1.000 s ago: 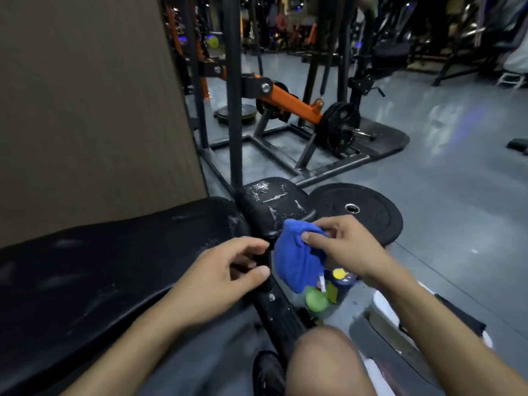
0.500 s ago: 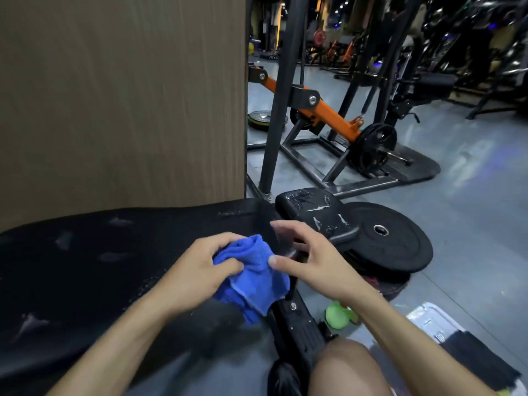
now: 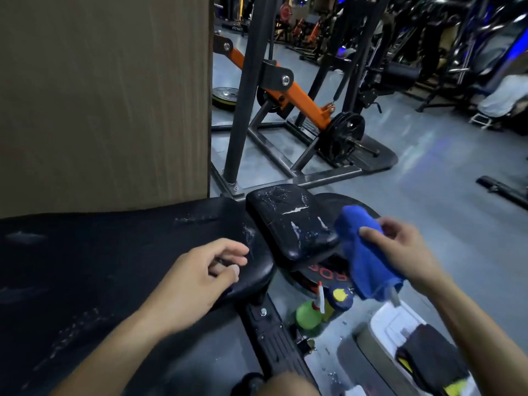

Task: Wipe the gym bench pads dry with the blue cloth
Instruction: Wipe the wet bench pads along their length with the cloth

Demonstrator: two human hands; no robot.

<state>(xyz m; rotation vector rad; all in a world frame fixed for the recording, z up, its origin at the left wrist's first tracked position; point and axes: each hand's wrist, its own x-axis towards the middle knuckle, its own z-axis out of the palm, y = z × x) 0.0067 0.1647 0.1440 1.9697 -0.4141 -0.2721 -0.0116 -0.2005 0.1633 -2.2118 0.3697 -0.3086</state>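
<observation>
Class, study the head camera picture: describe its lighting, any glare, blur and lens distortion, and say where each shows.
Head view: dim indoor light; the large bench pad is nearly black, with pale wet streaks catching light. Head view: soft glare and a blue reflection on the grey floor. Head view: the blue cloth in the right hand looks slightly smeared; background machines are blurred. Head view: wide-angle bending tilts the uprights.

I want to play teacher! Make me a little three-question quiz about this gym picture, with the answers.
1. True or false: the left hand holds the blue cloth.
2. Which pad shows the most water drops and cracks?
A. the small seat pad
B. the long back pad
3. Fill in: the round thing on the floor under the seat pad is a weight ____.

Key
1. False; the right hand pinches it in its fingers.
2. A
3. plate
</observation>
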